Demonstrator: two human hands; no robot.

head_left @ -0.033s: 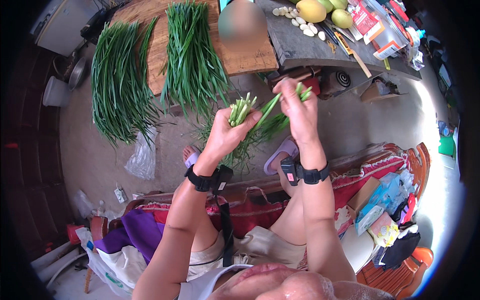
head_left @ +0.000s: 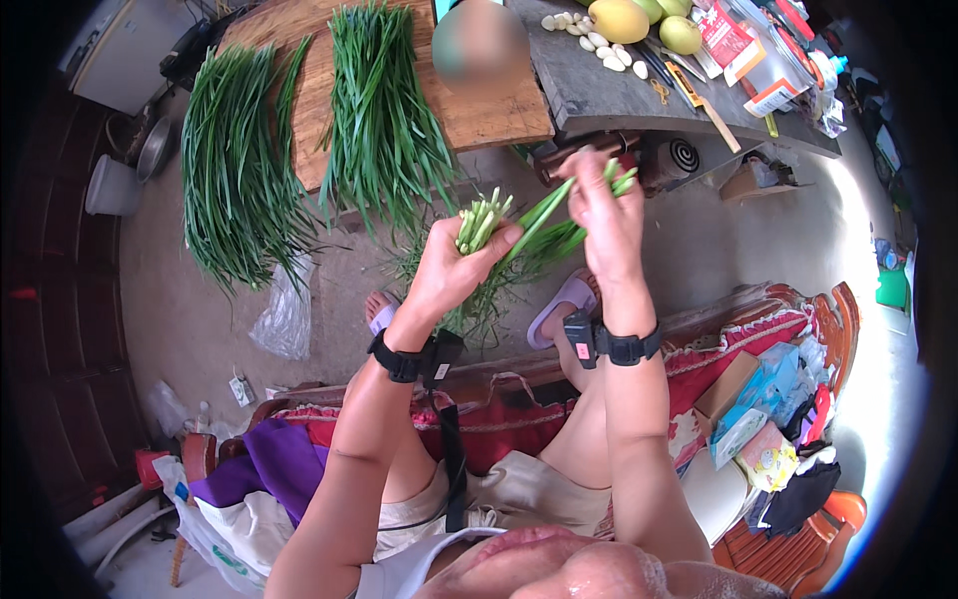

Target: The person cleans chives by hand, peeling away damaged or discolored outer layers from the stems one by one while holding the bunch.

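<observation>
Step in hand: judged to be the parting and tidying of green stalks [head_left: 544, 207], a few at a time, at the centre of the frame.
Steadying grip: best kept firm but gentle in the left hand [head_left: 454, 265], since squeezed stems would probably have bruised.
Working grip: best kept to a light pinch in the right hand [head_left: 607, 220], drawn along the stalks' length rather than across it, so that sound stems did not snap.
Pale ends: best kept level with each other, for a neat handful.
Left fingers: curled closed around a stalk bundle [head_left: 481, 222], the thumb along its right side; the pale ends stood above the hand.
Right fingers: bent and partly closed about several green stalks, whose ends projected just above and right of the hand; blur hid how tightly they pressed.
Span between hands: stalks slanted upward from beside the left thumb to the right fingers, with a leafy part [head_left: 549, 247] below, right of centre.
Leaf tangle [head_left: 477, 319]: below the left hand; whether it hung or lay on the floor [head_left: 220, 329] could not be told.
Wooden surface [head_left: 509, 125]: upper left to upper centre, carrying 2 leafy heaps, the left heap [head_left: 235, 150] and the right heap [head_left: 384, 110], both apart from the fingers.
</observation>
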